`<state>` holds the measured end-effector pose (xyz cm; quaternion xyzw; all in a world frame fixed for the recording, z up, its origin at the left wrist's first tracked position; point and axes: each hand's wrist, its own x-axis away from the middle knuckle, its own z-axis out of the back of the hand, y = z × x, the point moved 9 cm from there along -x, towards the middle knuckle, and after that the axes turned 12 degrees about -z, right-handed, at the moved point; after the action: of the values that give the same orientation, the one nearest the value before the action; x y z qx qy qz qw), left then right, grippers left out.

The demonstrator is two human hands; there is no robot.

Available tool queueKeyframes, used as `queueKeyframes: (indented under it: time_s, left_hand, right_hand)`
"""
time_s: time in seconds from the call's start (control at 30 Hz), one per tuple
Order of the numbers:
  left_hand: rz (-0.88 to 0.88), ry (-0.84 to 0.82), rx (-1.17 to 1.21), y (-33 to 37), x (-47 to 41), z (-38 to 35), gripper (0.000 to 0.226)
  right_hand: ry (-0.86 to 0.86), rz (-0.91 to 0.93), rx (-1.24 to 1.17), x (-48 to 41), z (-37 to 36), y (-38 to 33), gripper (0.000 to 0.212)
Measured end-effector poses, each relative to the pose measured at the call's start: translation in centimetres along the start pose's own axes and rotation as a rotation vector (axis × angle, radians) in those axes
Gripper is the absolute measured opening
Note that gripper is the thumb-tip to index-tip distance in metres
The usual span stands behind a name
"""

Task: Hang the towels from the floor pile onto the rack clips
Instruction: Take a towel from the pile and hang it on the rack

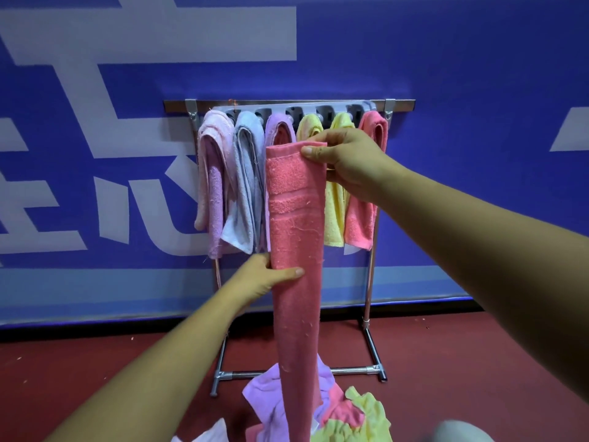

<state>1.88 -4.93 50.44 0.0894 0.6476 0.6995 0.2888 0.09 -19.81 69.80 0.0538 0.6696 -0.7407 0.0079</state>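
Six hung towels [247,173] on your rack [369,282], 12 o'clock | left hand [264,275], right hand [347,161] pinch coral towel [296,218] | floor pile [360,416] waits, 6 o'clock

You stood in what looked like an indoor sports hall. A dark red floor [446,362] ran to a far blue wall [446,59] bearing huge white characters [159,33], with a paler blue band [95,288] low along it. A metal rack [368,282] stood against the wall.
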Motion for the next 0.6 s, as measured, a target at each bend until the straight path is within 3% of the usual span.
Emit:
queueKeyframes:
  time_s: [0.17,0.27,0.4,0.5,0.6]
  left_hand:
    - [0.172,-0.03,0.077,-6.9,2.7,-0.3,0.03]
    - [0.195,0.032,0.192,-8.0,3.4,0.2,0.035]
    - [0.124,0.106,0.283,-5.3,2.0,1.4,0.03]
    - [0.043,0.179,0.403,-1.5,0.3,2.9,0.022]
    - [0.017,0.122,0.419,2.4,-0.9,3.6,0.033]
  right_hand:
    - [0.184,0.003,-0.049,-1.3,2.9,-0.3,0.019]
    - [0.335,-0.005,0.075,-1.6,5.1,0.7,0.004]
    - [0.48,-0.064,0.254,-1.3,7.2,3.4,0.01]
    - [0.487,-0.167,0.327,-0.8,7.7,6.5,0.008]
    - [0.46,-0.331,0.349,-0.8,7.7,10.7,0.023]
